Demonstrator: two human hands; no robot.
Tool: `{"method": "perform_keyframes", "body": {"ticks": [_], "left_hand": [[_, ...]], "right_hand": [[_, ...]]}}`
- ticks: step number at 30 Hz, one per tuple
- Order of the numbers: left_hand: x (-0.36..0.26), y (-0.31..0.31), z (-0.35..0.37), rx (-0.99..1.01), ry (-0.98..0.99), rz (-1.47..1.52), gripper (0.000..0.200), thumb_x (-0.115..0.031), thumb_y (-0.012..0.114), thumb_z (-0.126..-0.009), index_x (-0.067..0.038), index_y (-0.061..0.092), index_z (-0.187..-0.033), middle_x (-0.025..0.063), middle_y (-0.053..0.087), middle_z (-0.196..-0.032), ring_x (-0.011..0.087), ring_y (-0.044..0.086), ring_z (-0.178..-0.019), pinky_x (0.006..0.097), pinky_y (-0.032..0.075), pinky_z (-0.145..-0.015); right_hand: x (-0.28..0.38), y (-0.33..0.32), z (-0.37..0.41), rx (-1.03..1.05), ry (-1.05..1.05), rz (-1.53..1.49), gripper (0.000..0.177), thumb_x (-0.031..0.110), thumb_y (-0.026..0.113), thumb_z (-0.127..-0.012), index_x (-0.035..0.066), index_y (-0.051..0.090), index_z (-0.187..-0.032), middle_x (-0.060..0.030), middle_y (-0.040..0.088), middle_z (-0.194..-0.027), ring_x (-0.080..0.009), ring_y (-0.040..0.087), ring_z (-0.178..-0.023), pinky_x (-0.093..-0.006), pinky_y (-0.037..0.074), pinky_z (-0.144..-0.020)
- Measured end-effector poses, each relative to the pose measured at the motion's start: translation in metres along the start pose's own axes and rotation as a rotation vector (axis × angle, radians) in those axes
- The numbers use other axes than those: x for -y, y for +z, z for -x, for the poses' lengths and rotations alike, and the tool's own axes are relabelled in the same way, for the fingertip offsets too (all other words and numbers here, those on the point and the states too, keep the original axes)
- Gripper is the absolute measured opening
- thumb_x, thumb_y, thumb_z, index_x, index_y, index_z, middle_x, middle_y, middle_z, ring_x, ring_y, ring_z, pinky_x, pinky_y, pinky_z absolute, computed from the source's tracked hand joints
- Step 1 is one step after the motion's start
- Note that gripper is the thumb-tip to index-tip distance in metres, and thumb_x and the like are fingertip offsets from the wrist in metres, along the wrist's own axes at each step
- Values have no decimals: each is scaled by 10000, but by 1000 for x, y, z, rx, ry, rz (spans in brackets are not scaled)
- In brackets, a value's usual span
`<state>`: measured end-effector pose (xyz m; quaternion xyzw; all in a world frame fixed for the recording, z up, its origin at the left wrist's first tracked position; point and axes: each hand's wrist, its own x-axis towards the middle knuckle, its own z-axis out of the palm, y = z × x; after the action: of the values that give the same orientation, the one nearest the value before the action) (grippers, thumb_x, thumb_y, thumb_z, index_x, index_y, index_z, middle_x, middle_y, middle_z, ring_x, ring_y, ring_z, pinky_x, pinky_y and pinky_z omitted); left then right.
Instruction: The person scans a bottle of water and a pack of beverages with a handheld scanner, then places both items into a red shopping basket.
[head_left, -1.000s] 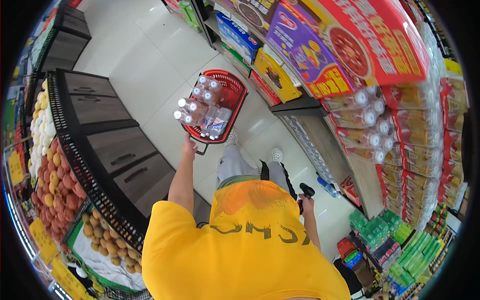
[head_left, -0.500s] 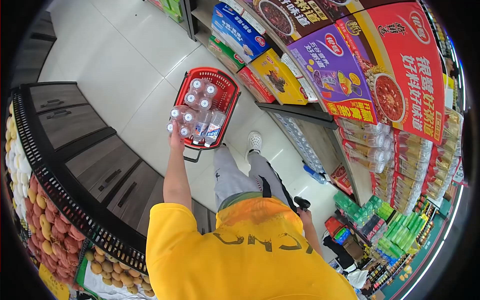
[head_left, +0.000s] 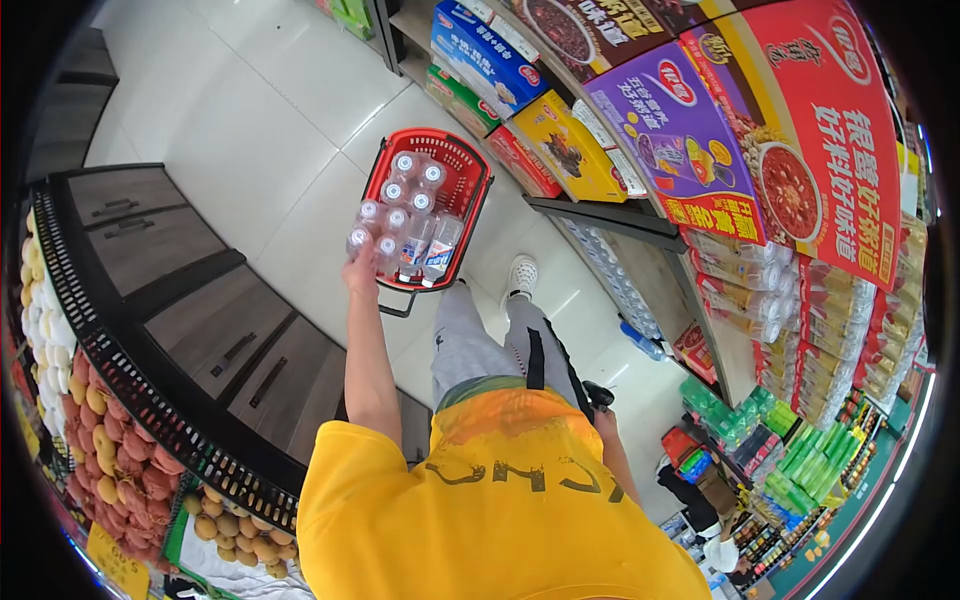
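Tiled floor [head_left: 250,75], red basket [head_left: 453,163] of bottles [head_left: 397,217], left hand [head_left: 361,269], grip unclear, right hand [head_left: 606,425] around black object [head_left: 598,395]

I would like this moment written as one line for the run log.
left grip: at clear bottles, closure unclear | right grip: around black object | bottles: in red basket | boxes: shelved at right
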<state>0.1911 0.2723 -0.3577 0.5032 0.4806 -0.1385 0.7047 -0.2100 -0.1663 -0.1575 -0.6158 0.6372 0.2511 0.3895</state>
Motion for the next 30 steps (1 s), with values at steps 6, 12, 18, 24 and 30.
{"method": "perform_keyframes", "body": {"ticks": [6,12,18,24,30], "left_hand": [[-6,-16,68,-129,520,-513,465,-216,745,-820,55,588,-1164,112,686,-928,215,656,-794,332,525,-687],[-14,-6,130,64,329,-806,562,-262,586,-923,73,424,-1344,206,653,-1091,318,640,-978,399,513,-822],[8,80,236,223,672,-1284,432,-223,469,-953,-41,463,-1345,318,630,-1018,459,624,-952,515,490,-795],[-20,179,388,633,792,-1117,433,-206,460,-969,-55,466,-1375,251,658,-887,415,644,-794,458,501,-695],[-49,231,551,942,956,-1116,382,-110,525,-950,-38,528,-1325,94,578,-605,162,550,-498,279,434,-512]], "right_hand": [[-8,14,10,11,31,-224,132,123,661,-816,10,686,-879,-29,638,-781,-129,593,-683,-281,473,-633],[-19,22,-7,42,120,-397,110,85,680,-776,-1,634,-827,-85,608,-675,-192,585,-512,-336,464,-486],[11,1,-45,100,-40,-356,112,99,673,-790,34,581,-793,-77,569,-574,-167,542,-418,-307,441,-379],[104,-28,-68,237,-337,-518,141,83,662,-814,14,540,-835,-71,543,-568,-172,531,-423,-326,434,-390],[235,-66,22,1152,-355,-1080,447,285,625,-924,4,549,-1263,-117,629,-1183,-197,640,-1028,-348,557,-860]]}}
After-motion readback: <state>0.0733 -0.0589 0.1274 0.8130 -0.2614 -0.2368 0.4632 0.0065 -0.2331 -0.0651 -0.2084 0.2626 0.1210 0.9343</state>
